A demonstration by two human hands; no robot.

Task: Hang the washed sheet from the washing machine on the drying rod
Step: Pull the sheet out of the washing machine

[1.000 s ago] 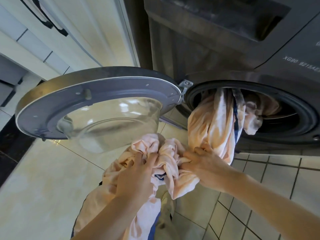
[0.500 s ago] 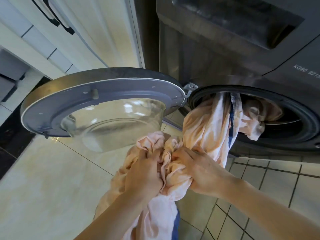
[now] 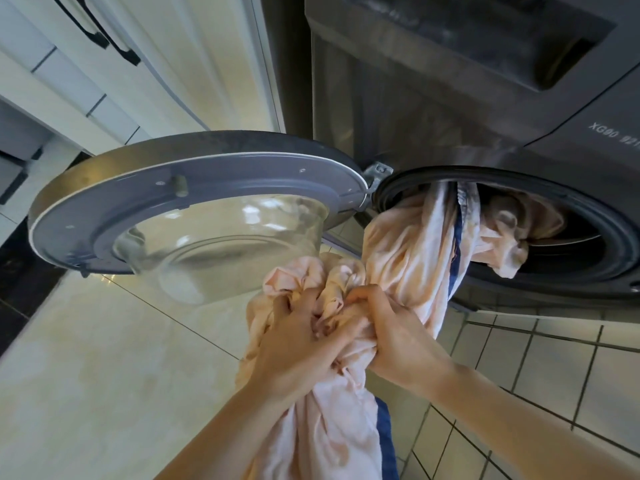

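The pale pink sheet [image 3: 408, 251] trails out of the washing machine [image 3: 519, 140] drum, bunched where the left hand [image 3: 298, 344] and right hand [image 3: 394, 334] both clutch it, beside the open door [image 3: 194, 202].

Sheet [image 3: 408, 258] partly hidden inside the drum, its lower end cut off by the bottom edge. Fingertips of both hands buried in folds. Lettering [image 3: 611, 131] on the washing machine [image 3: 433, 109] clipped at the right edge.
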